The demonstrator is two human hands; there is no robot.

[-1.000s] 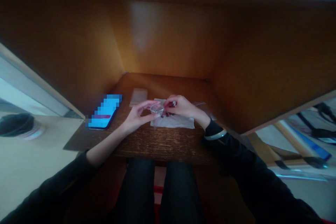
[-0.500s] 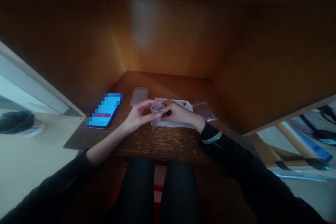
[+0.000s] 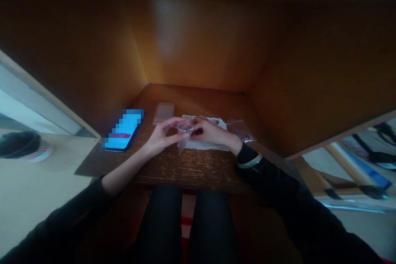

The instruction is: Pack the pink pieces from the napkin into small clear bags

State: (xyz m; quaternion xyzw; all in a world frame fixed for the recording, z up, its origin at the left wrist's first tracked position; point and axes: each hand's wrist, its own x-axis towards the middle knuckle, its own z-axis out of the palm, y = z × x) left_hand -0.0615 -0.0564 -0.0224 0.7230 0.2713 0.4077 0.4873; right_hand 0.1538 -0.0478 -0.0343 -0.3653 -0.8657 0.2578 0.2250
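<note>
A small clear plastic bag (image 3: 183, 144) hangs from my left hand (image 3: 159, 137), its mouth held wide in a round shape between thumb and fingers. My right hand (image 3: 212, 133) is closed at the right side of the bag's mouth, fingertips pressed together; what they pinch, if anything, is too small and blurred to tell. Beneath the right hand lies a crumpled white sheet (image 3: 204, 145), partly covered by it. A clear zip bag (image 3: 241, 128) with small reddish pieces rests to the right. Behind the left hand is a stack of clear bags (image 3: 164, 111).
A phone (image 3: 125, 130) with a lit, blurred-out screen lies at the left of the wooden shelf (image 3: 185, 169). Wooden panels (image 3: 204, 49) enclose the back and both sides. A bin with a dark liner (image 3: 21, 145) stands on the floor at left.
The bag's mouth now appears rounder and more open. My right fingertips have shifted slightly at its edge; the left hand stays almost still.
</note>
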